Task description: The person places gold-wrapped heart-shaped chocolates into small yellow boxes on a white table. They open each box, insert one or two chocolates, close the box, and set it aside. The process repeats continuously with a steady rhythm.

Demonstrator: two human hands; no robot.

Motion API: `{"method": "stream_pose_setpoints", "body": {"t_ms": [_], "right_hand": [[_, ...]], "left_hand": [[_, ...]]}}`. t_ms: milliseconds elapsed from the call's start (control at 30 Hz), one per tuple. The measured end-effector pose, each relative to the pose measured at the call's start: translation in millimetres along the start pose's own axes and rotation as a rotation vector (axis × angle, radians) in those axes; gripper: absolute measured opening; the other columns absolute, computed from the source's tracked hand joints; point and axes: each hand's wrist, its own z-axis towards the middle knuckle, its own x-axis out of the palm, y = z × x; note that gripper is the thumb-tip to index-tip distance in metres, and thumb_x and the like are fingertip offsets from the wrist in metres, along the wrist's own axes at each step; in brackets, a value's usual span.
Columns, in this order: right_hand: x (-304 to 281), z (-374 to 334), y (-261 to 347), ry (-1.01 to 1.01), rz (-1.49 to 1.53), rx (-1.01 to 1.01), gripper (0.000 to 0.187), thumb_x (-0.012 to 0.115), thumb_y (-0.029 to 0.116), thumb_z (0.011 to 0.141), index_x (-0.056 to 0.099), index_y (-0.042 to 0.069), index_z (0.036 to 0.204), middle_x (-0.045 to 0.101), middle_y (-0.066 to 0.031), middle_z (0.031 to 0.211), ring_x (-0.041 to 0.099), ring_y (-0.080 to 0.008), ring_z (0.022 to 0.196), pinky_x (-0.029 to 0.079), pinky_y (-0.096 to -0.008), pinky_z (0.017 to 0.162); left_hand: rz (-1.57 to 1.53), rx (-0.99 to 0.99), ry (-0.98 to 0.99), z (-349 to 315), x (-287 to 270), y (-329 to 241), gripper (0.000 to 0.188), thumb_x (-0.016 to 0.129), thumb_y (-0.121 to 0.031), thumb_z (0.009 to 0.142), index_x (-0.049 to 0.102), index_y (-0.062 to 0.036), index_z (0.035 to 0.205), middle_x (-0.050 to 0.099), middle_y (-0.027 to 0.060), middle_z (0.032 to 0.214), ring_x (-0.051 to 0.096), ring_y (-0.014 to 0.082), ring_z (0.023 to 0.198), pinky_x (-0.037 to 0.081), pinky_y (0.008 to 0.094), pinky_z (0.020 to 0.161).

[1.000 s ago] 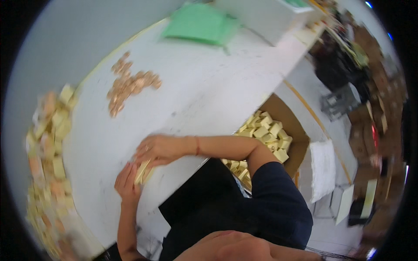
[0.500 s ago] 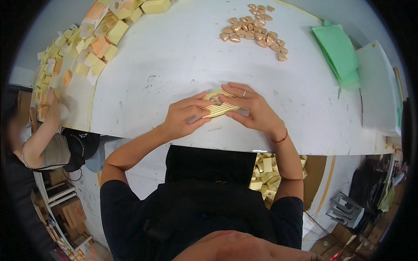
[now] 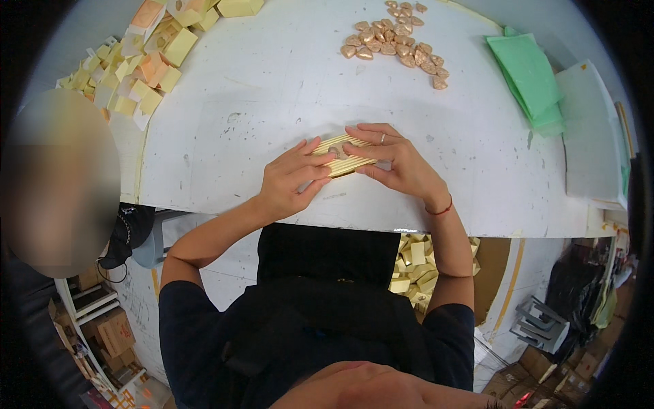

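Note:
Between my two hands is a small box (image 3: 347,162) with yellow and white stripes and a round window or emblem on its top face. My left hand (image 3: 294,173) grips its left end, fingers over the top and thumb along the near side. At the right end my right hand (image 3: 396,161), with a ring and a red wrist cord, holds it the same way. The box sits on or just above the white table (image 3: 238,170). Part of its surface is hidden under my fingers.
Gold foil-wrapped pieces (image 3: 395,44) lie at the far right, near a green sheet (image 3: 528,78) and a white panel (image 3: 591,133). Yellow boxes (image 3: 146,68) crowd the far left, where a person is. Under the table edge, a carton (image 3: 496,273) holds several pale yellow boxes (image 3: 417,269).
Both hands stay on the striped box; the fingers have shifted slightly and more of its top emblem shows. The person at the left has leaned in closer to the table.

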Motion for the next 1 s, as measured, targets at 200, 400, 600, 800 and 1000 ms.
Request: {"method": "stream_pose_setpoints", "body": {"t_ms": [200, 400, 600, 800, 1000], "right_hand": [[-3, -1, 2, 0.032, 0.038, 0.034, 0.046, 0.076, 0.010, 0.081, 0.069, 0.018, 0.126, 0.058, -0.0063, 0.140, 0.049, -0.0311, 0.130, 0.048, -0.0405, 0.104], [-5, 0, -3, 0.079, 0.046, 0.013, 0.042, 0.072, 0.010, 0.086, 0.068, 0.018, 0.127, 0.056, -0.0079, 0.143, 0.048, -0.0304, 0.129, 0.042, -0.0405, 0.107], [9, -1, -1, 0.003, 0.186, 0.181, 0.059, 0.065, 0.009, 0.091, 0.047, 0.013, 0.147, 0.042, -0.0165, 0.151, 0.039, -0.0348, 0.136, 0.031, -0.0422, 0.114], [25, 6, 22, -0.054, -0.304, -0.022, 0.060, 0.064, 0.006, 0.087, 0.050, 0.016, 0.145, 0.041, -0.0161, 0.151, 0.035, -0.0392, 0.140, 0.023, -0.0534, 0.116], [22, -41, 63, 0.046, -0.422, 0.128, 0.053, 0.071, 0.014, 0.083, 0.059, 0.020, 0.135, 0.052, -0.0110, 0.138, 0.051, -0.0301, 0.127, 0.023, -0.0544, 0.116]], "left_hand": [[-0.052, -0.004, 0.017, -4, 2, 5, 0.017, 0.080, -0.008, 0.076, 0.071, -0.0079, 0.091, 0.071, 0.0042, 0.119, 0.061, 0.0295, 0.123, 0.049, 0.0449, 0.104], [0.305, 0.225, 0.092, 3, -12, -10, 0.015, 0.079, -0.012, 0.077, 0.072, -0.0107, 0.090, 0.069, 0.0051, 0.121, 0.060, 0.0272, 0.124, 0.047, 0.0461, 0.106], [0.327, 0.389, 0.047, -6, 1, 6, 0.013, 0.076, -0.013, 0.079, 0.073, -0.0103, 0.091, 0.069, 0.0061, 0.121, 0.062, 0.0287, 0.120, 0.052, 0.0448, 0.101], [0.190, 0.368, 0.151, -6, -19, 13, 0.023, 0.074, -0.019, 0.084, 0.074, -0.0119, 0.106, 0.068, 0.0060, 0.125, 0.060, 0.0264, 0.123, 0.050, 0.0427, 0.104], [0.341, -0.149, -0.407, 36, -111, 130, 0.047, 0.077, -0.017, 0.076, 0.065, -0.0136, 0.121, 0.066, 0.0112, 0.120, 0.061, 0.0302, 0.114, 0.045, 0.0437, 0.103]]}}
